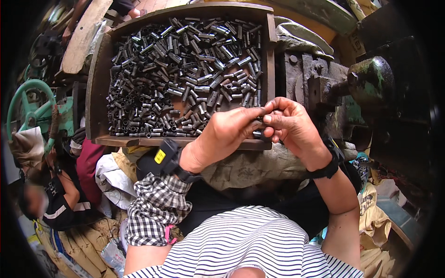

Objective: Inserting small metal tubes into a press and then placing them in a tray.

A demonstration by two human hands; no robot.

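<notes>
Both my hands meet over the front right corner of a wooden tray (91,99). The tray holds a heap of short dark metal tubes (176,60). My left hand (229,127) has its fingers pinched together, the fingertips against those of the right. My right hand (294,129) is closed too, thumb and forefinger pressed together with the other fingers curled. Whatever small piece lies between the fingertips is mostly hidden by them, so its kind does not show. A few loose tubes lie just beneath the hands.
To the right stands a dark, greasy machine (320,83) with a rounded green-black metal part (373,81). At left is a green handwheel (30,109), with another person (65,194) below it. A grey sack cloth (250,169) lies before the tray; more sacks (373,215) sit lower right.
</notes>
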